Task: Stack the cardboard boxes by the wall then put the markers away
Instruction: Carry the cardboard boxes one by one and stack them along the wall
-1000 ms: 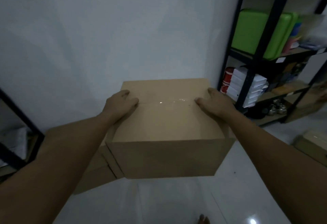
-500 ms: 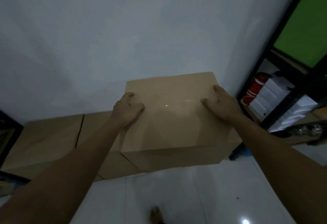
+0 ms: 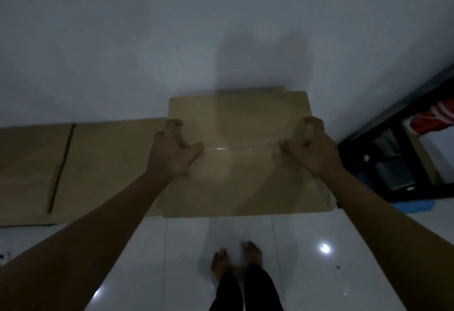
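Observation:
A brown cardboard box with a taped seam across its top sits against the white wall, its left part over a lower, wider cardboard box. At the top box's left edge my left hand grips it, fingers curled and thumb on the seam. The right edge is gripped the same way by my right hand. No markers are in view.
A second low cardboard box lies further left along the wall. A black metal shelf rack with red and white packages stands close on the right, something blue at its foot. My bare feet stand on glossy white floor tiles.
The box has gone down and forward from mid-air to rest against the wall on the lower box. My view has tilted down and my fingers have curled up at the box's edges.

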